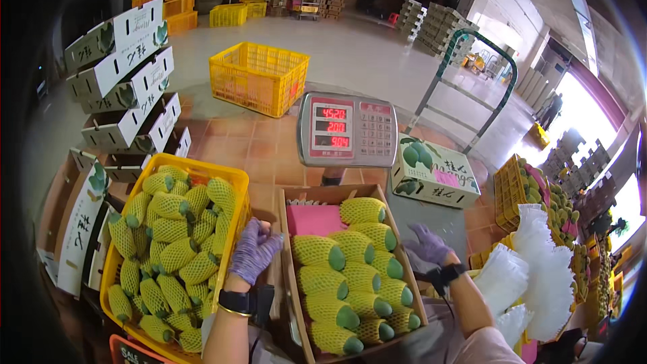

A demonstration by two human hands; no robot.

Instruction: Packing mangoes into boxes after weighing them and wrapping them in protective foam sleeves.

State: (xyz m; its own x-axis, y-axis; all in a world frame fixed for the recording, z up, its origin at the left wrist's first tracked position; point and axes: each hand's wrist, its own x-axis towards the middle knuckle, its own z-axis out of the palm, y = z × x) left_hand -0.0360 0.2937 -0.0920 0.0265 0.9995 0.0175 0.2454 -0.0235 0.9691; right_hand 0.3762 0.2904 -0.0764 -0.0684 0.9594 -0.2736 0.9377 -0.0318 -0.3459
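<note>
A sign [139, 353] is cut off below. The left hand [256, 251] curls, but I can't tell if it holds anything; apart from it, the right hand [429, 246] spreads beside the box [288, 249]. Netted mangoes [319, 252] and pink paper [315, 220] sit inside; more mangoes fill the crate [240, 185].

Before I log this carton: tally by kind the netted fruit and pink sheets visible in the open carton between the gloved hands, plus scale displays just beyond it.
Netted fruit: 13
Pink sheet: 1
Scale display: 1
Total: 15
</note>
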